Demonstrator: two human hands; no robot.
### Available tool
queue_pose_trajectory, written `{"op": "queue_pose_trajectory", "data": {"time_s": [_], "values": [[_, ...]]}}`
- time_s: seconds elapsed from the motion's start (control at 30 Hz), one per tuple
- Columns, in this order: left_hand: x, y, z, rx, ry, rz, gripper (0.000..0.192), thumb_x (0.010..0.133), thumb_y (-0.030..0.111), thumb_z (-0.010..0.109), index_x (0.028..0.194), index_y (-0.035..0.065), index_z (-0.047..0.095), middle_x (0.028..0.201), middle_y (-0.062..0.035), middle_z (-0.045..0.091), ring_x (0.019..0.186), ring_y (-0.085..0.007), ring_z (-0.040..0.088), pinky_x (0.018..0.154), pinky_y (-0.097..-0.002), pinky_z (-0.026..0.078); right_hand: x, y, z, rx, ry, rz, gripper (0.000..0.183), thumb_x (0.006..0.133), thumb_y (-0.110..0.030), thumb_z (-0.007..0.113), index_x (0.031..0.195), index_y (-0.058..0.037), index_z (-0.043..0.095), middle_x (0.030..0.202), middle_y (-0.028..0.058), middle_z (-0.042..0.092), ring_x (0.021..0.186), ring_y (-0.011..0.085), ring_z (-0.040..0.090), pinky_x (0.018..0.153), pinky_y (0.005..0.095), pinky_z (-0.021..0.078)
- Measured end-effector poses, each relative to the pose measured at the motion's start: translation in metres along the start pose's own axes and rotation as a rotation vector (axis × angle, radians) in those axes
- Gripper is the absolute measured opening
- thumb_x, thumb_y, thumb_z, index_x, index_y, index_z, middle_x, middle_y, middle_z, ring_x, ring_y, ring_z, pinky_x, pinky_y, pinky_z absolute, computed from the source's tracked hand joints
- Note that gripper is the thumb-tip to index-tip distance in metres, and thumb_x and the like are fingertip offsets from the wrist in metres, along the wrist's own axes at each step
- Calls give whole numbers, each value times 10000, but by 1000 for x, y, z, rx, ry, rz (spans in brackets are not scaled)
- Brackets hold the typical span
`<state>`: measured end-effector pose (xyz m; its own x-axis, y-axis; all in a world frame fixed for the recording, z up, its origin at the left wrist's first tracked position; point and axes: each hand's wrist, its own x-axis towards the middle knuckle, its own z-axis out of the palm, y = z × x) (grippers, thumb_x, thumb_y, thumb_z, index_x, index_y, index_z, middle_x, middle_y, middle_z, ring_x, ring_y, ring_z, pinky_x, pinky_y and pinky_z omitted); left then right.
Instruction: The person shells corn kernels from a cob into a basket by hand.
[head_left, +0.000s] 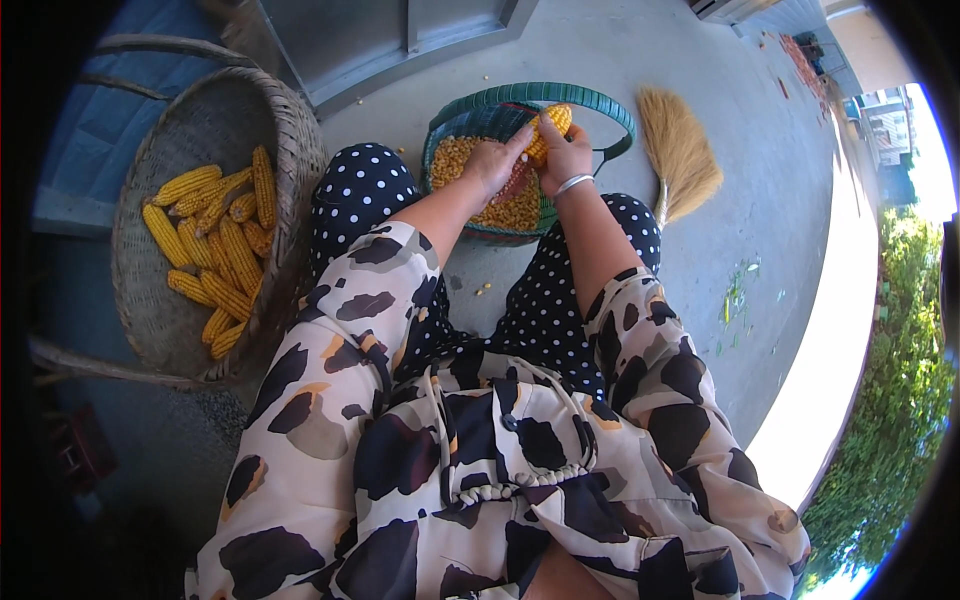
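Both of my hands meet over a green woven basket (616, 112) that stands between my knees. An ear of yellow corn (553, 124) is held upright and slightly tilted between them. My left hand (499, 161) reaches in from the left with its thumb and fingertips at the cob's left side. On the other side, my right hand (568, 159), with a silver bangle at the wrist, grips the cob. Below them, loose corn kernels (454, 159) and something reddish, partly hidden by my hands, lie in the basket.
At my left stands a large wicker basket (289, 142) with several corn cobs (238, 255). A straw broom (679, 154) lies on the concrete floor at the right. Stray kernels (484, 289) dot the floor. A metal-framed door (382, 45) is beyond.
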<state>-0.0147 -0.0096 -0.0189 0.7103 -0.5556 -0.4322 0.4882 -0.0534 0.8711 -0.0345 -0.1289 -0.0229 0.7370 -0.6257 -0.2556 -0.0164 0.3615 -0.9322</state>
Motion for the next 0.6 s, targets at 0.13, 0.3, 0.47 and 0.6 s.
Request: {"op": "queue_pose_trajectory", "data": {"time_s": [0.13,0.3,0.47,0.6], "values": [[2,-5,0,128,-24,-11,464,886,466,452,844,26,589,675,-52,593,528,-122,565,497,-238,449,1,2,-2,-28,25,-9,321,838,-143,606,1068,1,435,904,116,545,789,238,576,644,353,512],[22,-22,-4,190,149,148,526,880,495,443,941,-1,607,875,-109,621,746,-166,595,653,-292,474,6,-1,-8,178,-86,163,276,841,-161,605,1003,21,476,882,109,548,779,237,577,673,378,504],[-2,6,5,19,112,-18,526,874,496,455,971,2,607,918,-113,613,796,-172,586,694,-304,469,1,-6,-8,160,-83,172,303,839,-170,609,1018,31,471,891,104,554,789,244,582,695,383,500],[-16,18,10,114,-22,-110,473,861,475,499,927,20,612,747,-68,610,617,-144,580,557,-264,466,-1,-2,-5,113,-7,117,337,763,-179,704,963,37,542,836,83,593,712,194,595,615,331,496]]}}
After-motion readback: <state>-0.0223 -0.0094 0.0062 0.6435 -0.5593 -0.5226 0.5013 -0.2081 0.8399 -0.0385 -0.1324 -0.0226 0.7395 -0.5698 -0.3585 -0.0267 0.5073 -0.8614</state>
